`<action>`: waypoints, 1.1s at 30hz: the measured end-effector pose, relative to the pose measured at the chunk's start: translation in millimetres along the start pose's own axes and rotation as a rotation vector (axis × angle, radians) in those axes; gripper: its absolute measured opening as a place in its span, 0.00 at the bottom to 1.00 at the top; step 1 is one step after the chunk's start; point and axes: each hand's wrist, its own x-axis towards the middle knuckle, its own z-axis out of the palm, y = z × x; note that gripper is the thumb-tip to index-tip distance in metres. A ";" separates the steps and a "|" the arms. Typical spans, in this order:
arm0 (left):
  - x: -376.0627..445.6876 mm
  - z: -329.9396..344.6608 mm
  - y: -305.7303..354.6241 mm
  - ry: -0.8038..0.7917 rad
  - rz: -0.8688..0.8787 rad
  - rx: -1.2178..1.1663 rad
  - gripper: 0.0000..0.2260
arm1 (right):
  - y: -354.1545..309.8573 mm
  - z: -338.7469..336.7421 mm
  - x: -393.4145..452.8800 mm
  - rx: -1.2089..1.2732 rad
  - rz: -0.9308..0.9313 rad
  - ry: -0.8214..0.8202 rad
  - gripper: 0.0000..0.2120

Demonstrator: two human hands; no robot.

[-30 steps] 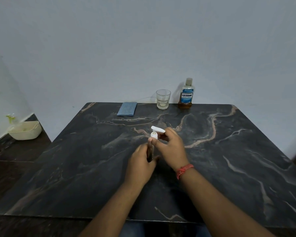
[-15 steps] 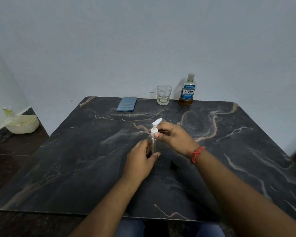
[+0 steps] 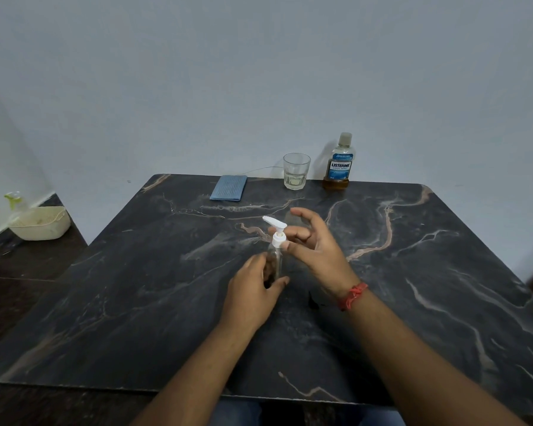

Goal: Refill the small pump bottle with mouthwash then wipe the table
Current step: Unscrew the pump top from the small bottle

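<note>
A person sits at a dark marble bench (image 3: 413, 272) with pale veins, both bare forearms reaching forward over it. Near the middle of the bench stands a small clear pump bottle (image 3: 276, 256), upright, with a white pump head (image 3: 276, 227) whose spout points away to the left. The left hand (image 3: 253, 290) wraps around the lower body of the bottle, fingers and thumb curled about it in a firm grip. The right hand (image 3: 314, 244) is at the bottle's white collar; the thumb and a bent finger seem to touch it, while the other fingers are spread and raised, so whether it truly grips the collar is hard to tell. A red thread band (image 3: 353, 296) circles the right wrist. Along the far edge of the bench, against a pale wall, stand three things in a row: a folded blue cloth (image 3: 229, 188) on the left, a clear drinking glass (image 3: 296, 171) in the middle, and just beside it on the right a mouthwash bottle (image 3: 339, 162) with a blue label, its cap on. Off to the left, well apart from the bench, a cream plastic basket (image 3: 40, 224) sits on a dark ledge.
</note>
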 end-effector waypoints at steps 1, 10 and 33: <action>-0.2 -0.1 -0.1 0.006 0.003 0.000 0.13 | -0.5 -0.4 -0.7 -0.015 0.007 -0.010 0.30; 0.0 -0.1 1.7 0.018 0.001 0.022 0.12 | 1.8 8.1 1.1 -0.123 -0.087 0.092 0.24; -0.3 1.6 -0.4 0.011 0.004 0.000 0.13 | -6.2 10.5 4.5 -0.289 -0.061 0.054 0.14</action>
